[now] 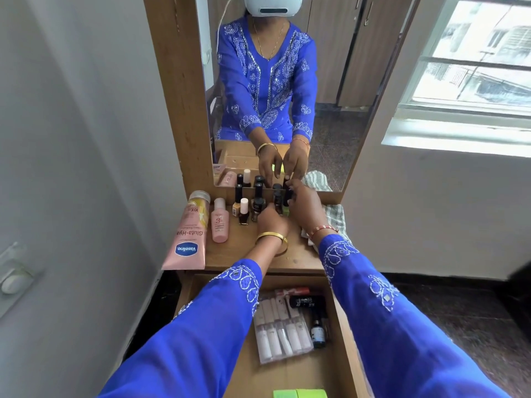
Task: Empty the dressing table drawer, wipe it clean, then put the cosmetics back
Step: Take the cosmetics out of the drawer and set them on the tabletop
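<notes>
Both arms stretched over the open drawer to the tabletop nail polish bottles. Left hand fingers curled on one bottle; right hand grips another beside it.

Single head-worn wide-angle view, aimed forward and down, close over the dressing table top. Open drawer is seen at lower centre, mirror at upper centre.
</notes>
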`<state>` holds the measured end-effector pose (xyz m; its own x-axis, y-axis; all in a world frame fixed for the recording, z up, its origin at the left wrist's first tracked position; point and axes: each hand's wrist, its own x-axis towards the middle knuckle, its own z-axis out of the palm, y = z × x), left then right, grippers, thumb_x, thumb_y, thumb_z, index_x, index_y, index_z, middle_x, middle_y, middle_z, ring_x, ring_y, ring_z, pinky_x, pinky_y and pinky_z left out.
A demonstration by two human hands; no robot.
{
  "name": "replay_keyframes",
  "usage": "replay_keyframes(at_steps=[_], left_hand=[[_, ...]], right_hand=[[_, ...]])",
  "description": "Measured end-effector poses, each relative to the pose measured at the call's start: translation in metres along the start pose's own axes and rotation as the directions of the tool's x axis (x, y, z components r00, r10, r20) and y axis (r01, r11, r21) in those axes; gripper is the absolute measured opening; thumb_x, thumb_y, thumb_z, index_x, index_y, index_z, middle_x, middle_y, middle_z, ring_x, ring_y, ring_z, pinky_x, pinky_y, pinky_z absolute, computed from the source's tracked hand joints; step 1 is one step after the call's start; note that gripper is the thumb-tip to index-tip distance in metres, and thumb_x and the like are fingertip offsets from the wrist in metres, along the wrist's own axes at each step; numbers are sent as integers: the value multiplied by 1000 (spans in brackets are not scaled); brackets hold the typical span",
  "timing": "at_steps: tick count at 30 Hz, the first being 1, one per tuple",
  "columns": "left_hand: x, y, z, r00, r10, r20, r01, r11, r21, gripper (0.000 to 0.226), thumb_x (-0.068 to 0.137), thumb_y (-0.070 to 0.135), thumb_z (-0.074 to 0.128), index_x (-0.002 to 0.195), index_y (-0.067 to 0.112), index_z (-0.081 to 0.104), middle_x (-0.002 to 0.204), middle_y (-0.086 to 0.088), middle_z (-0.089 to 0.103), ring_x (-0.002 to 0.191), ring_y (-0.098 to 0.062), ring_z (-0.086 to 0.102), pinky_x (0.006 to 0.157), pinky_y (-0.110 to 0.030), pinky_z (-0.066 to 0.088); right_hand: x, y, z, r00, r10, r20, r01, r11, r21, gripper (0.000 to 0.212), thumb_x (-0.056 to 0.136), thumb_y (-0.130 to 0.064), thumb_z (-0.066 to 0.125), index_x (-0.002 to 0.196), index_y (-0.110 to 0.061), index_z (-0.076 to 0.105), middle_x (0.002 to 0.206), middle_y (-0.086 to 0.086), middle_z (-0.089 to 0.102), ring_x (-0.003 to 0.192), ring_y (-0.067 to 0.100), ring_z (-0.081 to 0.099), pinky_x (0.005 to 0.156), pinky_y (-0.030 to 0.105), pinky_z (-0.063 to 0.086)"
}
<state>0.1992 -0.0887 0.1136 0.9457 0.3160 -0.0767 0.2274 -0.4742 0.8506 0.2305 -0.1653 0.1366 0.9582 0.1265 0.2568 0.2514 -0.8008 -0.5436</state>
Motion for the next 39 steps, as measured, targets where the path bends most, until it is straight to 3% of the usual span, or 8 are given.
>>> replay_keyframes(at_steps=[6, 11, 19, 23, 26, 30, 35, 39], left_hand=[[-22, -4, -11, 999, 26, 20, -21, 974, -225, 32, 85, 2, 43, 110, 9, 62, 112, -10, 65, 99, -20, 58, 76, -22, 40], [-60, -30, -29, 999, 44, 28, -27, 892, -451, 20, 89, 5, 48, 90, 18, 64, 84, -4, 66, 82, -21, 63, 80, -38, 53], [-110, -102, -57, 984, -70, -162, -25, 852, -523, 21, 88, -5, 44, 87, 4, 63, 67, -1, 59, 62, -12, 56, 63, -24, 50], [-123, -139, -70, 978, -122, -171, 29, 885, -465, 24, 88, 0, 46, 80, 16, 62, 72, -2, 63, 68, -15, 61, 62, -22, 50], [-128, -161, -84, 965, -150, -215, 39, 893, -448, 29, 87, 0, 45, 76, 22, 61, 71, 0, 63, 67, -14, 61, 59, -21, 50], [-137, -175, -98, 946, -155, -285, 12, 894, -448, 23, 87, -2, 45, 82, 12, 62, 70, 0, 61, 68, -15, 61, 59, -22, 54], [-141, -178, -101, 938, -125, -324, -20, 912, -410, 24, 85, 0, 47, 80, 19, 62, 72, -2, 63, 73, -19, 63, 72, -36, 54], [-141, -179, -102, 939, -124, -320, -13, 919, -395, 22, 84, 0, 48, 81, 16, 62, 73, -4, 64, 72, -18, 63, 73, -37, 54]], right_hand=[[-30, -7, -1, 975, -35, -218, 51, 996, 67, 37, 79, 7, 46, 115, 0, 54, 108, 21, 56, 100, 36, 53, 83, 39, 44], [-82, -14, 10, 909, -29, -416, 109, 980, 169, 21, 81, 7, 48, 97, 2, 61, 90, 17, 60, 81, 30, 56, 73, 36, 46], [-178, -25, 55, 931, 16, -366, 95, 954, 284, 15, 80, 8, 52, 85, -2, 62, 79, 10, 62, 73, 22, 57, 66, 27, 44], [-207, -34, 79, 974, 112, -195, -33, 928, 371, 13, 79, 5, 53, 77, -6, 60, 77, 8, 62, 70, 19, 54, 65, 29, 42], [-219, -42, 102, 986, 126, 114, -149, 962, 229, 10, 80, -5, 55, 73, -11, 58, 83, 14, 67, 72, 21, 55, 65, 27, 39], [-229, -52, 126, 860, 120, 496, -118, 992, -35, 33, 84, -23, 60, 113, -7, 60, 114, 14, 65, 106, 30, 60, 89, 35, 48], [-238, -64, 137, 824, 44, 565, 64, 983, -170, 39, 82, -31, 63, 109, -3, 59, 113, 19, 62, 102, 34, 59, 83, 36, 47], [-240, -61, 137, 799, 33, 601, 62, 989, -137, 45, 81, -31, 66, 115, -3, 55, 118, 18, 56, 105, 32, 57, 87, 36, 45]])
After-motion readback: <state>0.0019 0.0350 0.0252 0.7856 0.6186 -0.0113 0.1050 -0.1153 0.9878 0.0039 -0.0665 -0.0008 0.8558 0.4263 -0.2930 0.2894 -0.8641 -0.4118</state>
